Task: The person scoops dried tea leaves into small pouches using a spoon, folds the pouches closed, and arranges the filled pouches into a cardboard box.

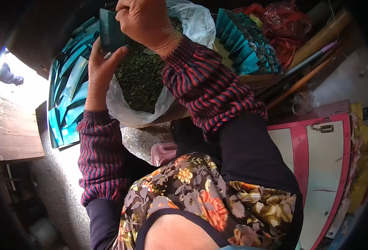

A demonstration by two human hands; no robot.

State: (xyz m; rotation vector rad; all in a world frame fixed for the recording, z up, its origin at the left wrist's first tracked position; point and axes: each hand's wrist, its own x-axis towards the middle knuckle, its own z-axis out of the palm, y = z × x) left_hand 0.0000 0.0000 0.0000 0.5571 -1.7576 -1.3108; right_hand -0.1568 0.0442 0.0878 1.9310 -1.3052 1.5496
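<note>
My left hand (pixel 101 68) grips a dark green packet (pixel 111 31) from below, its thumb along the packet's lower edge. Close above and to the right is my right hand (pixel 146 25), its fingers curled closed at the packet's upper right side; what they hold, if anything, is hidden. Under both hands, a clear plastic bag (pixel 167 104) stands with its mouth folded wide. Dark green, dried leafy bits (pixel 138 79) fill it.
At the left, a box holds many flat green packets (pixel 73 79). Filled green packets (pixel 244 46) stand in rows at the upper right, beside red plastic bags (pixel 282 25) and long poles (pixel 305 79). A pink-framed cabinet (pixel 298 154) is at the right.
</note>
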